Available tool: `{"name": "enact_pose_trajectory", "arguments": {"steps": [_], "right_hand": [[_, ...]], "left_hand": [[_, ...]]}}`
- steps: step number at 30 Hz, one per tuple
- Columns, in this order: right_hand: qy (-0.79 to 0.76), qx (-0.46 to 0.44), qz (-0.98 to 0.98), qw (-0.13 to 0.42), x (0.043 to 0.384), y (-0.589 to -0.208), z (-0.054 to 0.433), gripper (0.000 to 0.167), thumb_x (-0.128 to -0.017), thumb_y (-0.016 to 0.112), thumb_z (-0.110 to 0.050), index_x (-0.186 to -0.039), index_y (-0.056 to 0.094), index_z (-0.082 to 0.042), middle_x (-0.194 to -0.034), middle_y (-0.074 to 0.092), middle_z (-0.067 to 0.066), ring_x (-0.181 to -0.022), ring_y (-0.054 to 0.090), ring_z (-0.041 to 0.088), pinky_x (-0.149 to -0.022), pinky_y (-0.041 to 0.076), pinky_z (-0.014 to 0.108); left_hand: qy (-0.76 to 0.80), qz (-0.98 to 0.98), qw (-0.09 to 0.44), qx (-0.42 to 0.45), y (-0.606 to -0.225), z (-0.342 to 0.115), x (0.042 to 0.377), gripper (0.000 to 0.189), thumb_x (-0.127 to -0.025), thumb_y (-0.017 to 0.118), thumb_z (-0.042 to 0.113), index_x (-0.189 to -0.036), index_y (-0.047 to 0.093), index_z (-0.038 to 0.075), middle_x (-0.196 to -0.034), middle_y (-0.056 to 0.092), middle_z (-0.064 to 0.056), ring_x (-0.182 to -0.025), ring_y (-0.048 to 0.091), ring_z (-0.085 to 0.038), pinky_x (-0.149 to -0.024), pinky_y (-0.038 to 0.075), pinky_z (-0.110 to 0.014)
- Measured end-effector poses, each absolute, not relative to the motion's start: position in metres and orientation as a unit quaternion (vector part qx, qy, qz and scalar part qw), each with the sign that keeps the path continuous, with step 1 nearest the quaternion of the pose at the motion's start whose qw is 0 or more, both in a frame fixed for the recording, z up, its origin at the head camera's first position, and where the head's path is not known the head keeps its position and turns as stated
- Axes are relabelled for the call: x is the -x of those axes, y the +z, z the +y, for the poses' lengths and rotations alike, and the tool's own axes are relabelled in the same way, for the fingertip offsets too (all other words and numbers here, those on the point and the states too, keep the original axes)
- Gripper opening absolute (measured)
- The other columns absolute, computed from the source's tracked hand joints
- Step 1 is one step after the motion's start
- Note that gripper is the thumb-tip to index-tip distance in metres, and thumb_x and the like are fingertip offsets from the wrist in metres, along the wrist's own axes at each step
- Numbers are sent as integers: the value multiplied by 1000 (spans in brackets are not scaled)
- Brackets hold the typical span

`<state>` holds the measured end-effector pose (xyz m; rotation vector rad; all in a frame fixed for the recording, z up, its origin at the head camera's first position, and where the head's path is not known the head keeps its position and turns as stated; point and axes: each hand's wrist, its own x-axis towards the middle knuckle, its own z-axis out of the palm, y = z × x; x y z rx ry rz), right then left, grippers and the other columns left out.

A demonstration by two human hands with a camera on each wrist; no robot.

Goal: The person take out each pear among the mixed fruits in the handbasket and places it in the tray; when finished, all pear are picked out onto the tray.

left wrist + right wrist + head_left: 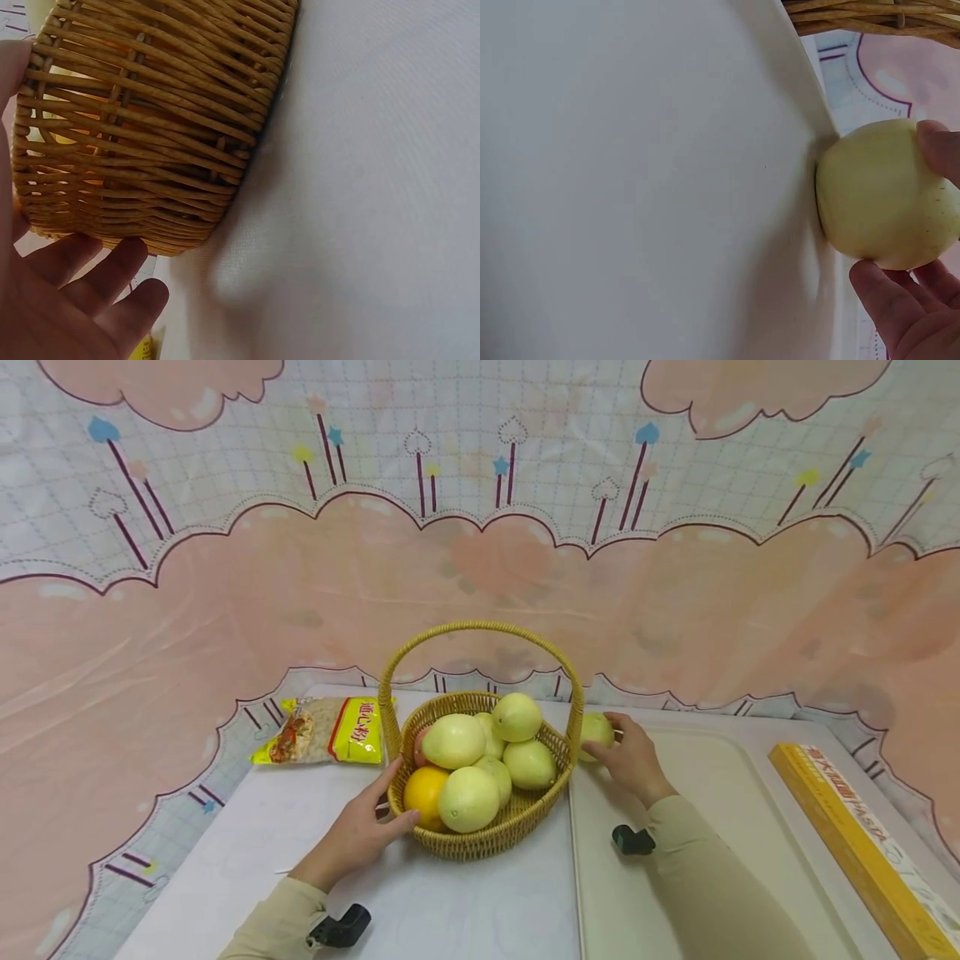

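Note:
A wicker basket (480, 847) with a tall hoop handle holds several pale yellow-green, apple-like fruits (468, 799) and an orange (426, 795). A reddish fruit (420, 747) is mostly hidden at its left side. My left hand (366, 827) touches the basket's left side, its thumb at the front rim and its fingers loosely extended along the outer wall (142, 150). Right of the basket, my right hand (632, 760) grips another pale yellow-green fruit (881, 195) between thumb and fingers. That fruit sits at the left back edge of the cream tray (697, 827), low against its surface.
A yellow-and-clear bag of pasta (322, 731) lies at the back left. Along the right side of the tray is a long yellow pasta box (855, 843). A patterned cloth backdrop (480, 577) rises behind the white table (480, 910).

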<state>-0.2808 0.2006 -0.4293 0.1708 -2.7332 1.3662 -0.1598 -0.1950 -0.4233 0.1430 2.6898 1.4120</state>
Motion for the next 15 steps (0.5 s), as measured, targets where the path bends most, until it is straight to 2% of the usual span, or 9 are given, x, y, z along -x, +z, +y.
{"name": "enact_pose_trajectory", "arguments": {"steps": [15], "right_hand": [[447,-43,-892,51,287,-431,196,70,-93,71,-18,-148,37,6,-144,44,31,-129,47,48,-102,47,53]], "left_hand": [[471,880,51,-41,-425,-193,160,89,-92,70,41,-161,20,14,-160,27,-22,-133,46,-40,-109,40,-51]]}}
